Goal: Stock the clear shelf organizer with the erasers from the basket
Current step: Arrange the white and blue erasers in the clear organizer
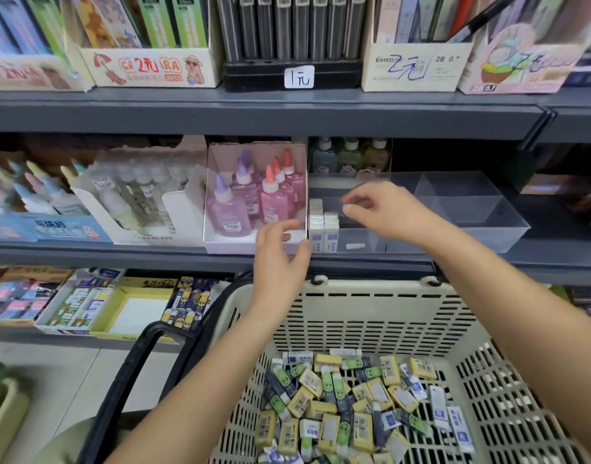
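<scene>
A clear shelf organizer stands on the middle shelf, with several white-and-blue erasers stacked upright at its left end. My right hand reaches over its front wall, fingers pinched together; a small pale thing shows at the fingertips, too blurred to name. My left hand hovers open in front of the organizer's left corner, holding nothing. Below, a beige plastic basket with black handles holds a heap of loose erasers in yellow, green and white-blue wrappers.
A white box of pink and purple glue bottles sits right beside the organizer's left side. Clear glue bottles are further left. One small white piece lies on the organizer floor. Boxes of erasers fill the lower shelf.
</scene>
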### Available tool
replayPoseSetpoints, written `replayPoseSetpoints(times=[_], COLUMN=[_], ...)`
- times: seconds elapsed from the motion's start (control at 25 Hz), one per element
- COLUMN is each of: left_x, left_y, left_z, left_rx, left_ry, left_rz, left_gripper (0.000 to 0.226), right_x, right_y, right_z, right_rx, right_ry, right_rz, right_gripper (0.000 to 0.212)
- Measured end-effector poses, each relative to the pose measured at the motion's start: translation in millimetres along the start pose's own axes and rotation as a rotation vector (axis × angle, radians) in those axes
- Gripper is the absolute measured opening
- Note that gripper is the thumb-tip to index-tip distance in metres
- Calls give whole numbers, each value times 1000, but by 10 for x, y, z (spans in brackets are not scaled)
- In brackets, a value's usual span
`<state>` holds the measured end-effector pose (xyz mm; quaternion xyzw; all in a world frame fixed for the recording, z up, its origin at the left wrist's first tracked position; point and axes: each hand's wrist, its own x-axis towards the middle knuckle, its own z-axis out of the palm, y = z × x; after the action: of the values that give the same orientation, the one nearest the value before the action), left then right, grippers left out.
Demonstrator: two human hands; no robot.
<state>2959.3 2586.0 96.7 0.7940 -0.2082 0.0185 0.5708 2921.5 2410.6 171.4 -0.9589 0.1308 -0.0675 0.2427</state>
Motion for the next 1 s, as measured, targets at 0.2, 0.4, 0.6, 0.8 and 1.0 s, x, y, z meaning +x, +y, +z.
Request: replayPoseSetpoints(times=[0.2, 0.4, 0.6, 0.8, 1.0], left_x=[-667, -922, -1065, -986, -1068], left_y=[-74, -188, -345, -484, -659], left_z=[-205, -420, -539, -389, -181], left_rx=[201, 448, 570, 642, 743], left_ry=[-418, -693, -691, -721, -920], left_rz=[-134, -355, -354, -499, -668], left_gripper=[21, 33, 38, 39, 21], right_x=[-1088, -1643, -1744, -1791, -1804], right_y=[201, 552, 513, 879, 571], right_z=[342, 1412, 2065, 1866, 2019], right_rx=[299, 16, -181, -381, -349], right_ry=[-306, -675, -733, -701, -556], right_rz=[-26, -38, -296, -396, -516], right_gripper=[12, 32, 58, 46, 48])
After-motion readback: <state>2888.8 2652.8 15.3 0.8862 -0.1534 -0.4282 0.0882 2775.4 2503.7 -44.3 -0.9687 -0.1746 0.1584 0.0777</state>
